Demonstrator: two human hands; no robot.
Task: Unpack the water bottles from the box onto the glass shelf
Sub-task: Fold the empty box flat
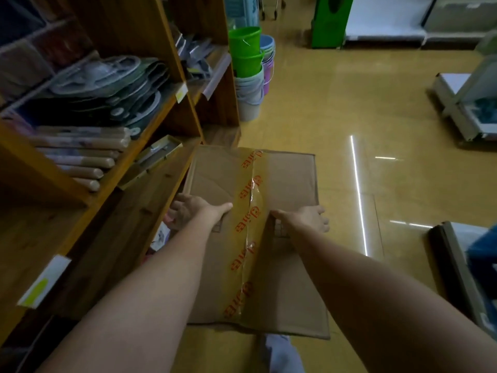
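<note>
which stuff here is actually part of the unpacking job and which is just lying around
Part of the job:
- taped cardboard box, flaps closed
- left hand and right hand, resting on the box top

Just lying about:
- stacked plastic buckets
- wooden shelf unit with packaged goods
- rolled mats

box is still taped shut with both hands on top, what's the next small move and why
Probably work the fingers into the torn tape seam and pull the flaps apart. The box lies closed on the floor, the left hand and right hand rest on either side of that seam, and no bottles show yet.
</note>
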